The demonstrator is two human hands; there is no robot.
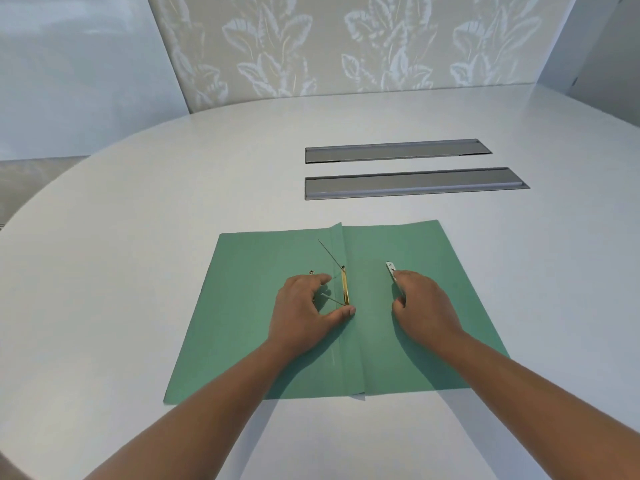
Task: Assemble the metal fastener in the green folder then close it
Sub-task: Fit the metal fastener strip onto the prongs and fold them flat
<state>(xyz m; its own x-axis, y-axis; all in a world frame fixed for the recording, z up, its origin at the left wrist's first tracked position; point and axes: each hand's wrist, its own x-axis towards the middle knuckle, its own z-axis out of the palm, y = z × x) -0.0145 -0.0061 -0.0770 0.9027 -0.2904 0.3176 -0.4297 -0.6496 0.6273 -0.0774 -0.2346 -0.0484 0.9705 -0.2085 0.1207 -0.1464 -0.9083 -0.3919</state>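
Observation:
The green folder (415, 323) lies open and flat on the white table. A gold fastener bar (345, 286) sits along the folder's centre fold, with two thin metal prongs sticking up and leaning left. My left hand (308, 306) rests on the left flap, thumb tip touching the near end of the gold bar and index finger near the far prong. My right hand (420, 303) lies on the right flap, its fingers closed on a silver metal strip (391, 268) whose far end pokes out beyond the fingertips.
Two long grey recessed covers (412, 183) (394, 150) are set in the table (138, 237) beyond the folder. The rounded table edge curves off to the left. A leaf-patterned wall panel (346, 46) stands behind.

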